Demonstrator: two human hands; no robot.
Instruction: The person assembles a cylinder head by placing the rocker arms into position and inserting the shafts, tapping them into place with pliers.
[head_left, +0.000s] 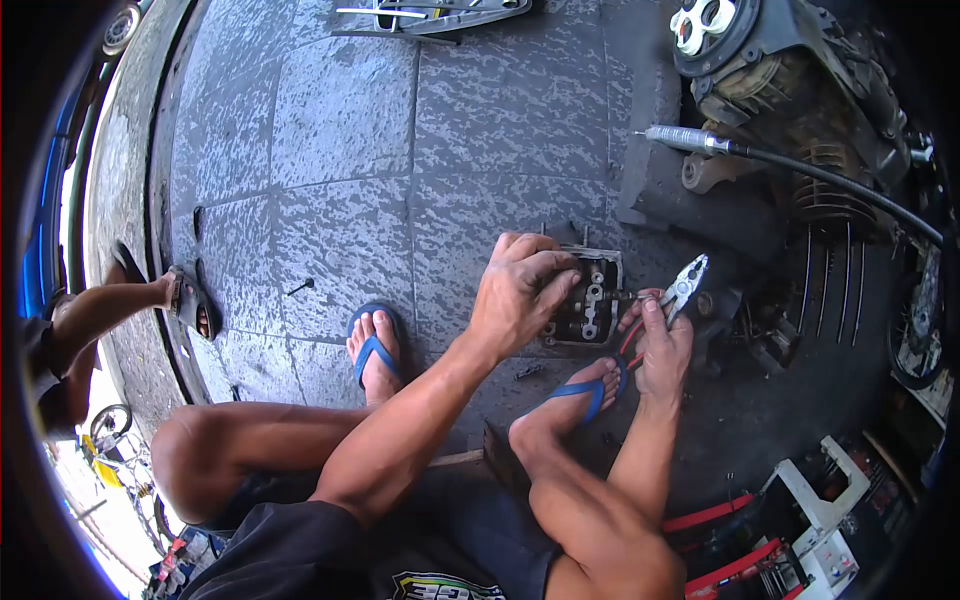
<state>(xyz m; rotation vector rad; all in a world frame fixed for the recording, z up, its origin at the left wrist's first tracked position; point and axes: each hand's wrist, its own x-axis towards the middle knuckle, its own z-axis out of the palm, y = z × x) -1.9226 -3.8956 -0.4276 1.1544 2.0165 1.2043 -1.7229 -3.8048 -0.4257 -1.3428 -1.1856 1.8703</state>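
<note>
A metal engine cylinder head [590, 318] lies on the floor between my feet, its open side with valve parts facing up. My left hand [523, 290] grips its left edge, fingers curled over the far corner; the fingertips are partly hidden. To its right, my right hand [663, 342] is closed round combination pliers [686, 284] with red handles. The plier jaws point up and away from the cylinder head. The fingers of my right hand are close to the head's right side, where a small rod-like part sticks out.
An engine block [760, 90] stands at the upper right, with a rotary hand tool [690, 138] on a flexible shaft beside it. A toolbox [825, 490] is at the lower right. A bolt [301, 287] lies on the tiles. Another person's sandalled foot [190, 300] is at left.
</note>
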